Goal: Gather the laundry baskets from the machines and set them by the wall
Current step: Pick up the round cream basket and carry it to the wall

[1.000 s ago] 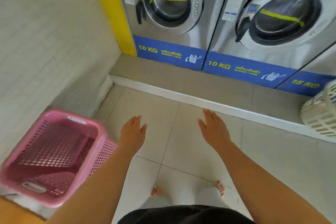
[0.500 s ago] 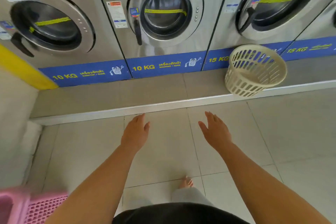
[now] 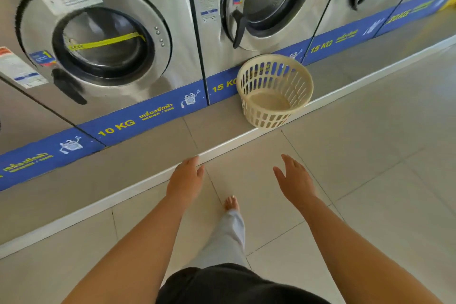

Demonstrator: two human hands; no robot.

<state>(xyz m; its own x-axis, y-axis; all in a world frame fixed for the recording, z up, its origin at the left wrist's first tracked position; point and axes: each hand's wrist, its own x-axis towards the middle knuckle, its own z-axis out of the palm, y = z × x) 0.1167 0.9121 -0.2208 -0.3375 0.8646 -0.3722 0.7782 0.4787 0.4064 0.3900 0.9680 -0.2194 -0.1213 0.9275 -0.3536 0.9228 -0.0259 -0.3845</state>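
Observation:
A round cream laundry basket (image 3: 274, 90) with slotted sides stands empty and upright on the grey raised ledge (image 3: 138, 163), in front of the 15 KG washing machine (image 3: 261, 5). My left hand (image 3: 185, 181) and my right hand (image 3: 294, 180) are stretched out over the floor tiles, both empty with fingers apart, a short way in front of and below the basket. Neither hand touches it.
A row of steel front-loading washers (image 3: 98, 39) with shut doors lines the back, above a blue strip. A white edge (image 3: 222, 145) marks the step up to the ledge. My bare foot (image 3: 231, 203) is on the beige tiled floor.
The view has swung right along the machines. The pink basket and the wall have left the view, and the cream basket is now closer and nearer the centre. Both hands stay empty.

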